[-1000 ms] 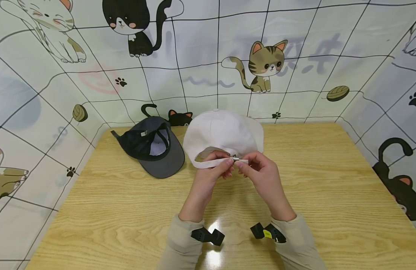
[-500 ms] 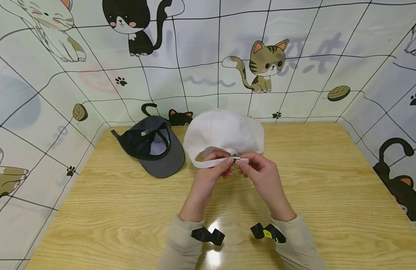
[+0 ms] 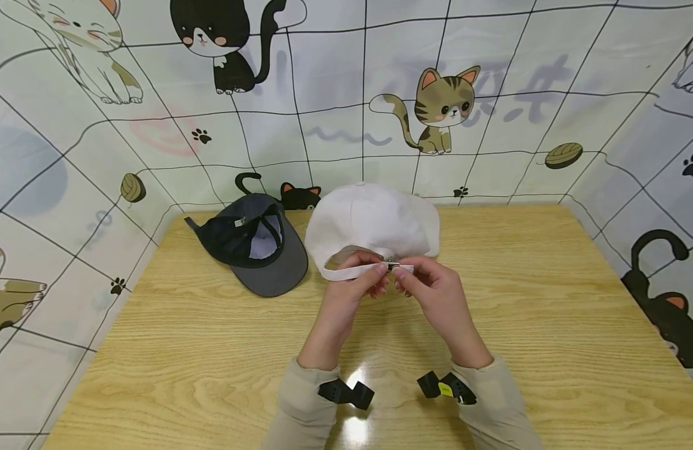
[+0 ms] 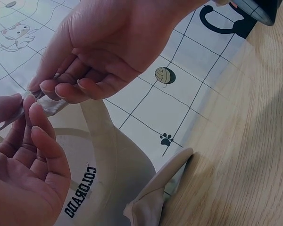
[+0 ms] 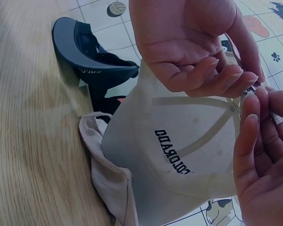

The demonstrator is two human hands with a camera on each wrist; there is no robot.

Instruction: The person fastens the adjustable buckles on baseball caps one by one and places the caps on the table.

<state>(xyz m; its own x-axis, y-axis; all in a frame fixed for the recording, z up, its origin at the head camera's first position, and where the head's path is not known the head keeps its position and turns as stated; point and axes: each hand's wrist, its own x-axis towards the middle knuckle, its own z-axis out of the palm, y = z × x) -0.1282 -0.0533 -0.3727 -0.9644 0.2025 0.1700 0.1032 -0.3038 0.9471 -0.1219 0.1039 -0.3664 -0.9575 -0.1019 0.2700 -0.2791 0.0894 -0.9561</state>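
Note:
A white baseball cap (image 3: 369,215) stands at the back middle of the table, its rear opening toward me and its visor to the right. My left hand (image 3: 346,297) pinches the cap's back strap (image 3: 346,273) beside a small metal buckle (image 3: 391,265). Opposite it, my right hand (image 3: 439,287) pinches the strap's end at the buckle, thumb on top. The two hands' fingertips nearly meet and partly cover the buckle. Through the opening, dark COLORADO lettering (image 4: 82,193) shows inside the cap in the left wrist view.
A dark navy cap with a grey visor (image 3: 276,275) lies left of the white one, its inside facing up. Walls of cat-printed cloth (image 3: 335,137) enclose the wooden table (image 3: 532,300) at the back and sides. Black camera straps (image 3: 346,394) sit on both sleeves.
Both hands keep their hold on the strap in nearly the same place. The buckle has turned slightly between the fingertips; both caps stay put.

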